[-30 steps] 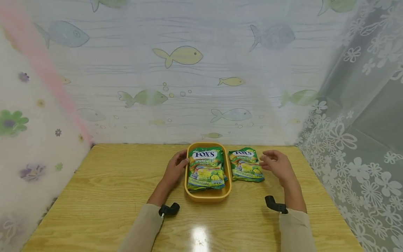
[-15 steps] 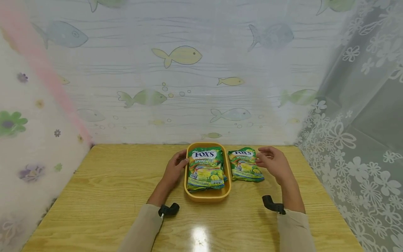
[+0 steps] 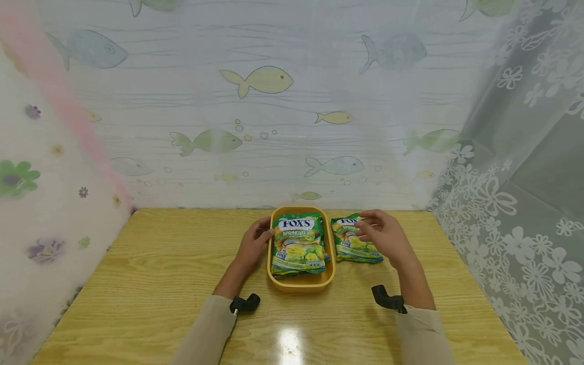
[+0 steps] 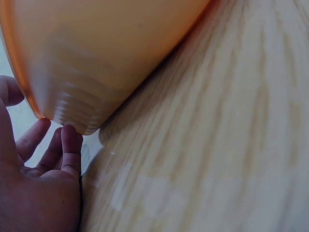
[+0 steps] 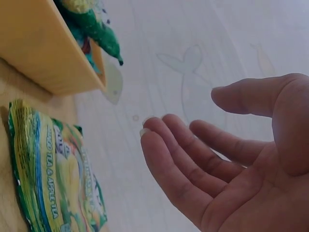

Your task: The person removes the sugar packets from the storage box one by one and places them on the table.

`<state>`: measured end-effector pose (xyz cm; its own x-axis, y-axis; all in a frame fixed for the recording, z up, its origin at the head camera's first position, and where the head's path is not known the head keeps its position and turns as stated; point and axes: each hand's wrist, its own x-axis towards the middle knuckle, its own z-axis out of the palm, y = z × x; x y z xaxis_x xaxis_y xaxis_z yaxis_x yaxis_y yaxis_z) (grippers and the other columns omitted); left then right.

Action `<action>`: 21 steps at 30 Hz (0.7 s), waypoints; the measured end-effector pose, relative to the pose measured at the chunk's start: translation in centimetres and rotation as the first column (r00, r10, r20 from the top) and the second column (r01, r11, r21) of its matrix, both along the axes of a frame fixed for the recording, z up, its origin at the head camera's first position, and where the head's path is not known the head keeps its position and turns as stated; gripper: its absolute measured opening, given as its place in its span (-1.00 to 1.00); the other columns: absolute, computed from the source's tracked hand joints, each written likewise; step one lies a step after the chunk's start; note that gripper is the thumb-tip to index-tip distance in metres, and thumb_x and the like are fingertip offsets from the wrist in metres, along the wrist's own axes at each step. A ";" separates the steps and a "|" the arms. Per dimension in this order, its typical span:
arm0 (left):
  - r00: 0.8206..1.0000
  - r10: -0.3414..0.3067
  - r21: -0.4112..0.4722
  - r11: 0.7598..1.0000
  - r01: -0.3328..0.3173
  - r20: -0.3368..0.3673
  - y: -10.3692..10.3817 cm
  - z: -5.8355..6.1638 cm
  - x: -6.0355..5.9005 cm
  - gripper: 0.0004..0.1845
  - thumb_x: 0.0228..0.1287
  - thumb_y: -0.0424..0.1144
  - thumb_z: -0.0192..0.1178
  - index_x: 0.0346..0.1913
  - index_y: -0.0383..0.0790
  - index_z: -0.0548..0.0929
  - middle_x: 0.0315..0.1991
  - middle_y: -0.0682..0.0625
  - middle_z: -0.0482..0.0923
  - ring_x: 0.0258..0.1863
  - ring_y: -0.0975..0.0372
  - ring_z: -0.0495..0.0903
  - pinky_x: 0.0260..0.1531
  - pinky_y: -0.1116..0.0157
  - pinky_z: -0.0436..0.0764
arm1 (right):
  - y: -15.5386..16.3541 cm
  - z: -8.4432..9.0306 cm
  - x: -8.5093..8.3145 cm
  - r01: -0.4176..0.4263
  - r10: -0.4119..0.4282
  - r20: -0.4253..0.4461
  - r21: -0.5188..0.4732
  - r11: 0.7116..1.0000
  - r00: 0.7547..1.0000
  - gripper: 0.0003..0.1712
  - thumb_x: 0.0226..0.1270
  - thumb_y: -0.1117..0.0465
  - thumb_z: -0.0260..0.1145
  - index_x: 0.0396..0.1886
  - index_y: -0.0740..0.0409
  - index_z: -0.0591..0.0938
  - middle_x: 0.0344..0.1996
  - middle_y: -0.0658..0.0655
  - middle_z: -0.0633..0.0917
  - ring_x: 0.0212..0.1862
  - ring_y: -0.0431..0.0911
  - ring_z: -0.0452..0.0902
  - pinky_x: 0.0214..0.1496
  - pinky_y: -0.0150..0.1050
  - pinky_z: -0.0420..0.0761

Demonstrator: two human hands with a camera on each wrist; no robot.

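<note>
A yellow box (image 3: 301, 288) stands on the wooden table (image 3: 159, 274), near its far edge, with bags of sweets inside. The top bag (image 3: 298, 246) lies face up, green and yellow, printed FOX'S and SPRING TEA, and the edges of at least one more bag show beneath it. A loose bag (image 3: 358, 248) with the same print lies flat on the table just to the right of the box, also face up. The left hand (image 3: 253, 246) is at the left side of the box, its fingers loosely extended and the fingertips against the outer wall, the thumb close to the rim; it does not grip the wall. The right hand (image 3: 385, 241) is over the right part of the loose bag, hiding some of the lettering. In the right wrist view its fingers are spread and slightly bent, the thumb well apart from them, and it pinches nothing; a gap shows between the fingertips and the bag. Both arms wear beige sleeves (image 3: 205, 329), and a black mount (image 3: 246, 303) sits at each wrist. Behind the table hangs a pale curtain (image 3: 274, 177) printed with fish, with a white lace curtain (image 3: 515, 243) of flowers on the right.
</note>
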<state>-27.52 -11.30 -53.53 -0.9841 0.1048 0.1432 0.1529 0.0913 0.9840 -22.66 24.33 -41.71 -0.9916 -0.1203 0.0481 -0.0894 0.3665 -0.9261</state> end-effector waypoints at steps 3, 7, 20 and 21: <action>1.000 0.003 -0.001 1.000 -0.003 0.006 0.0 0.0 0.1 -0.46 0.62 -0.19 0.17 0.54 -0.22 0.43 0.41 -0.20 0.49 0.39 -0.03 0.49 0.35 -0.04 0.48 | -0.5 0.0 0.1 -0.012 0.012 -0.015 -0.003 1.000 1.000 -0.46 0.67 0.17 0.23 0.46 0.36 0.44 0.14 0.44 0.60 0.10 0.32 0.69 0.09 -0.02 0.75; 1.000 0.003 0.005 1.000 -0.003 0.013 -0.1 0.0 0.0 -0.48 0.63 -0.18 0.17 0.54 -0.19 0.44 0.40 -0.17 0.50 0.39 -0.01 0.49 0.36 -0.04 0.47 | -1.3 -0.1 0.1 -0.043 0.043 -0.030 -0.009 0.999 0.999 -0.46 0.67 0.15 0.25 0.46 0.35 0.45 0.15 0.47 0.61 0.09 0.35 0.68 0.08 0.00 0.76; 1.000 0.001 0.020 1.000 -0.001 0.001 -0.1 -0.2 -0.3 -0.47 0.60 -0.17 0.19 0.52 -0.18 0.46 0.38 -0.18 0.52 0.36 -0.01 0.51 0.35 -0.04 0.48 | -3.7 -1.0 -0.1 -0.089 0.087 -0.036 -0.032 0.996 0.996 -0.50 0.65 0.20 0.25 0.44 0.33 0.47 0.20 0.45 0.61 0.11 0.41 0.66 0.12 0.19 0.71; 1.000 0.001 0.019 1.000 -0.001 0.002 -0.1 -0.2 -0.3 -0.47 0.60 -0.17 0.20 0.52 -0.18 0.46 0.38 -0.18 0.52 0.36 -0.01 0.51 0.36 -0.04 0.47 | -3.9 -1.0 -0.1 -0.091 0.090 -0.037 -0.029 0.995 0.995 -0.51 0.66 0.21 0.24 0.44 0.33 0.47 0.20 0.45 0.62 0.10 0.41 0.66 0.12 0.18 0.71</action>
